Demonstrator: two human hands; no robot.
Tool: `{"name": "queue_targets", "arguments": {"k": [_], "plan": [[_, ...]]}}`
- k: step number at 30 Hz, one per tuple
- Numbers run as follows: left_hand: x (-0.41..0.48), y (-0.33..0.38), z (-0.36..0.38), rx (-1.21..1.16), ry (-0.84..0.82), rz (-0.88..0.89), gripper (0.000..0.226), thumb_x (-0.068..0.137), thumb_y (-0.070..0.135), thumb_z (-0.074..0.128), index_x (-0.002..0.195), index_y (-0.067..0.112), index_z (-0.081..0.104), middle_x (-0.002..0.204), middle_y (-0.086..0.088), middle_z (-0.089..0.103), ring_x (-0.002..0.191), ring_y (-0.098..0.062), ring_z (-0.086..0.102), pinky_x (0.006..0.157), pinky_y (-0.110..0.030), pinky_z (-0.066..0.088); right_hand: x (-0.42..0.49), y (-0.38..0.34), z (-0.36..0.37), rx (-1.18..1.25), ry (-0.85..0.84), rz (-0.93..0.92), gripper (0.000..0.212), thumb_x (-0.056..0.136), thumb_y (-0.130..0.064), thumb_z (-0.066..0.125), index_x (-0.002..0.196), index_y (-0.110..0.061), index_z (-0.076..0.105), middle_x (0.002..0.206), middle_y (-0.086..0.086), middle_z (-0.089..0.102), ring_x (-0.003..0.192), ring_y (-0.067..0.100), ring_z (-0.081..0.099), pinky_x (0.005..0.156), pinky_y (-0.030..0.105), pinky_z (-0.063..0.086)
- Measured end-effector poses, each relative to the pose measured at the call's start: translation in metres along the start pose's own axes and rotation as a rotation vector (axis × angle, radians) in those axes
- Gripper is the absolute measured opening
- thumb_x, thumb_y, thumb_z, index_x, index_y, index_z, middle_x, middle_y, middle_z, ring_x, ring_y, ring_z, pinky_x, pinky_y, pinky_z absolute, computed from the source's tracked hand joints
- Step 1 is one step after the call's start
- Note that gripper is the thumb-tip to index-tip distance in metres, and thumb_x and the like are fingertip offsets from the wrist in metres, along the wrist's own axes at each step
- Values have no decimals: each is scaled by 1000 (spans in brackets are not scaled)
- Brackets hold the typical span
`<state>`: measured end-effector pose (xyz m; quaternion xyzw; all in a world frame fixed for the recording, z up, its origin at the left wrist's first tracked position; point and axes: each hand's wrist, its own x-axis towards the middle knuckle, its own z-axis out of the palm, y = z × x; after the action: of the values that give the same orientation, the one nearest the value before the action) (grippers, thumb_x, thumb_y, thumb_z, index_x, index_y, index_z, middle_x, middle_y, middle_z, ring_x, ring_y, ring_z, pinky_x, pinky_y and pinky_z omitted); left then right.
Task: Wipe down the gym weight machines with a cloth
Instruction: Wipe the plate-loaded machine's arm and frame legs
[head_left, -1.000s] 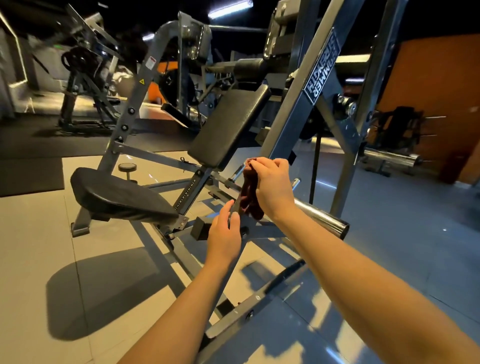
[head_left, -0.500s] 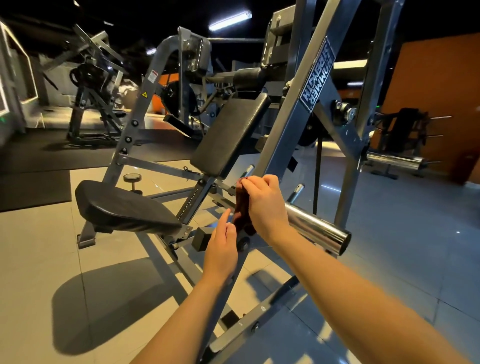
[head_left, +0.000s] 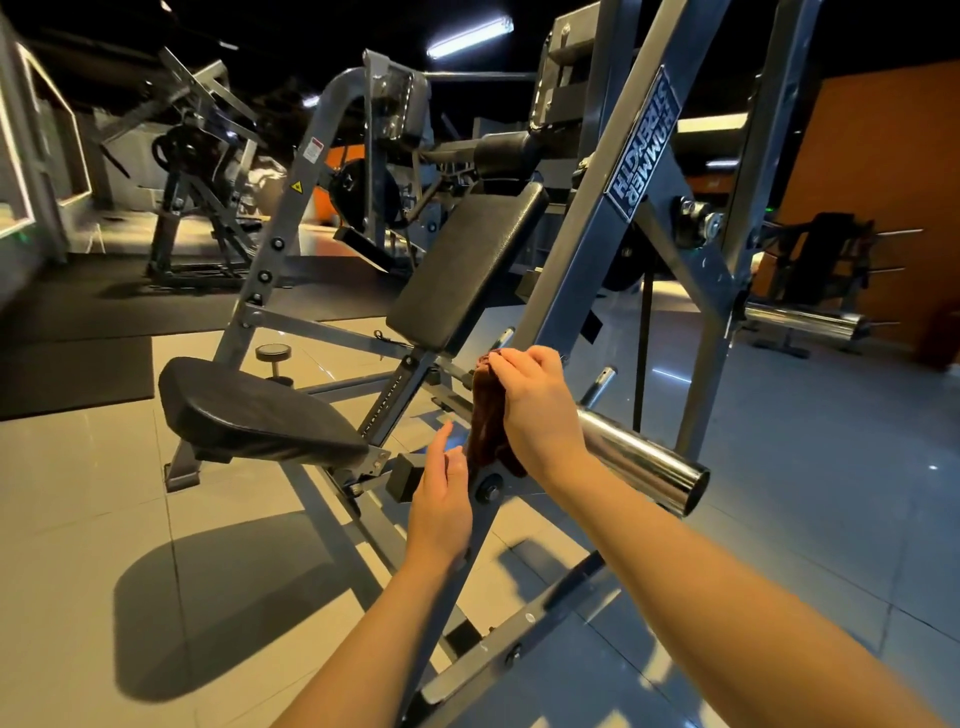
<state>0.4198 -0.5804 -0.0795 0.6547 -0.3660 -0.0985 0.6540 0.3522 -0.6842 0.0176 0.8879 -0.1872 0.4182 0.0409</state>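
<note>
Gym: weight machines (head_left: 613, 270), padded seat (head_left: 249, 410).

A nameplate (head_left: 644, 143) on the slanted frame beam (head_left: 566, 291) reads "HAMMER STRENGTH", running upside down.

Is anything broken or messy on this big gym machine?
Nothing stands out. The seat pad and back pad look whole, the grey frame looks straight, and the floor shows no spill. The right hand holds the dark red cloth against the frame, and the left hand is open just below it.
</note>
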Motion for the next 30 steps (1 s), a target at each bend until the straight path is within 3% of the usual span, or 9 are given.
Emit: {"name": "queue_targets", "arguments": {"k": [3, 5, 8, 12, 14, 18, 22, 27, 30], "plan": [[0, -6, -3, -48, 18, 5, 41, 111, 34, 28, 152, 34, 35, 151, 11, 43, 138, -6, 37, 104, -19, 31, -15, -7, 19, -194, -83, -168, 34, 96, -35, 64, 126, -20, 63, 127, -2, 65, 119, 20, 50, 107, 37, 43], [-4, -13, -6, -104, 47, 10, 36, 111, 31, 32, 145, 35, 43, 141, 14, 51, 131, -3, 46, 100, -18, 39, -40, -17, 33, -157, -142, -240, 32, 93, -33, 67, 122, -21, 65, 122, -3, 67, 114, 19, 54, 107, 36, 43], [-17, -26, -9, -61, 115, -38, 25, 109, 28, 38, 132, 35, 46, 121, 14, 57, 111, -3, 57, 78, -7, 44, -72, -29, 44, -90, -201, -247, 33, 88, -31, 74, 120, -21, 70, 119, -4, 71, 113, 18, 58, 105, 35, 47], [-30, -34, -16, -6, 78, -47, 31, 109, 28, 37, 138, 37, 40, 129, 11, 50, 115, -9, 53, 91, -25, 45, -71, -30, 42, 115, -276, -138, 24, 98, -22, 61, 118, -19, 73, 119, -4, 72, 113, 18, 51, 97, 35, 49], [-31, -32, -16, 17, 44, -52, 34, 110, 29, 36, 144, 36, 39, 129, 16, 48, 118, -5, 49, 94, -23, 43, -59, -24, 34, 140, -215, -110, 24, 98, -19, 61, 119, -16, 72, 120, -2, 72, 114, 20, 49, 96, 36, 49], [-33, -37, -14, 63, 43, -70, 38, 110, 33, 33, 148, 35, 39, 133, 21, 47, 126, 0, 43, 105, -25, 39, -27, -3, 19, 55, 61, -67, 38, 93, -21, 71, 129, -13, 65, 128, 3, 67, 123, 25, 51, 102, 38, 47], [-38, -38, -14, 48, 83, -97, 40, 111, 31, 31, 149, 30, 39, 131, 18, 47, 123, 0, 43, 100, -22, 37, -44, -8, 29, -148, -163, -224, 50, 93, -36, 65, 139, -20, 55, 140, -1, 58, 133, 22, 45, 115, 40, 36], [-46, -49, -13, 18, 103, -131, 41, 110, 34, 31, 150, 29, 39, 142, 8, 49, 122, -4, 45, 100, -24, 41, -108, -26, 56, 42, -344, -243, 58, 88, -26, 76, 143, -21, 55, 145, -2, 56, 141, 22, 43, 119, 38, 36], [-55, -56, -14, 29, 111, -158, 40, 110, 33, 32, 150, 30, 38, 144, 7, 48, 122, -4, 45, 101, -23, 40, -114, -29, 56, 174, -405, -160, 47, 94, -19, 70, 140, -21, 59, 144, -3, 58, 141, 20, 41, 114, 33, 37]]}}
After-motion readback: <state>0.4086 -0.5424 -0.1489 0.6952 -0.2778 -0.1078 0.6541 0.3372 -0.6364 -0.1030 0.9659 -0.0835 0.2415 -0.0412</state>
